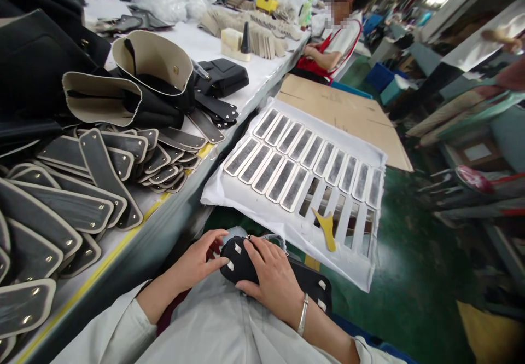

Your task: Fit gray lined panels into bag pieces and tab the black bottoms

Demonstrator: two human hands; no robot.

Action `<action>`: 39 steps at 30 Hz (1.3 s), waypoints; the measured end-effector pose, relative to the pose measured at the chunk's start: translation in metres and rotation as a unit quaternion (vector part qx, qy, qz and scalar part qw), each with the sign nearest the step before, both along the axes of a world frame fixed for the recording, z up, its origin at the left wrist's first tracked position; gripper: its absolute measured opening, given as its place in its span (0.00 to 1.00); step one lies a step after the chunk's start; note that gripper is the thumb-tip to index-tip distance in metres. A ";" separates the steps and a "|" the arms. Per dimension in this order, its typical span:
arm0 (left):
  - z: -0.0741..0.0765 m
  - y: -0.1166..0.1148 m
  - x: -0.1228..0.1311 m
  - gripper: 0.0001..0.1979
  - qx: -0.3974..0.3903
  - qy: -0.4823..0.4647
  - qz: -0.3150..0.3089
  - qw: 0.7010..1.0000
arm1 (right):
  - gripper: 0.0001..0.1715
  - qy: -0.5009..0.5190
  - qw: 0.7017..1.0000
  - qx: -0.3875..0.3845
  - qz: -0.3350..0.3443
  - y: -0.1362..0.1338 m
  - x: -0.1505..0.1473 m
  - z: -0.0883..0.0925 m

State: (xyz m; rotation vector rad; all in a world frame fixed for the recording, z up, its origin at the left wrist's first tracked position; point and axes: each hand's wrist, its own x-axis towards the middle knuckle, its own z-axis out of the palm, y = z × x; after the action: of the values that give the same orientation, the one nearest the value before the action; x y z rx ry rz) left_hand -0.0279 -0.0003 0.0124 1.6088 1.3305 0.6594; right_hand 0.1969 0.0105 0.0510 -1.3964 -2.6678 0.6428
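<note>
While I sit with a black strap (pixel 243 266) across my lap, my left hand (pixel 200 259) is at its left end, thumb touching the strap and fingers curved on the far side, thumb and fingertips apart; my right hand (pixel 274 273) is clasped over the strap just beside, fingers reaching across the top, thumb at the near edge; small white tabs (pixel 238 248) show at both ends of the strap, and a silver bracelet (pixel 303 315) circles my right wrist. Just ahead and to the right is a white board (pixel 283 221) with two rows of grey panels (pixel 268 175) rimmed in pale beige; the far row runs the whole width, the near row has five panels at its left, then open slots, and a yellow forked piece (pixel 326 231) rests by those slots; cardboard (pixel 336 104) lies beyond. To my left runs a white table (pixel 182 36), a yellow stripe (pixel 87 286) along its edge; on it are heaped grey strips (pixel 71 205) with gold studs, and behind them black bags (pixel 151 63) with beige linings; farther off, a co-worker (pixel 346 44) in a red apron (pixel 320 64) sits beside the table.
</note>
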 end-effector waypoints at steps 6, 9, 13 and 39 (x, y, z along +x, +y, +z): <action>0.007 -0.001 0.005 0.16 0.244 0.151 -0.120 0.950 | 0.45 0.000 1.000 -0.004 -0.001 0.003 -0.005 0.001; 0.004 -0.002 0.007 0.16 0.272 0.185 -0.152 0.932 | 0.47 -0.002 1.000 -0.010 -0.009 0.001 0.004 0.003; -0.001 -0.001 0.005 0.21 0.283 0.198 -0.161 0.924 | 0.46 -0.026 0.999 -0.025 -0.038 -0.007 0.038 0.011; 0.008 0.025 0.020 0.34 0.087 0.064 -0.183 0.977 | 0.42 0.027 1.000 -0.005 -0.014 0.001 0.010 -0.002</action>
State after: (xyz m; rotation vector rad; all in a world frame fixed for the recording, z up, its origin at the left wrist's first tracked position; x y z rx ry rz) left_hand -0.0076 0.0244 0.0205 2.0040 1.0443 0.4623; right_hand 0.2069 0.0120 0.0487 -1.3955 -2.6016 0.6832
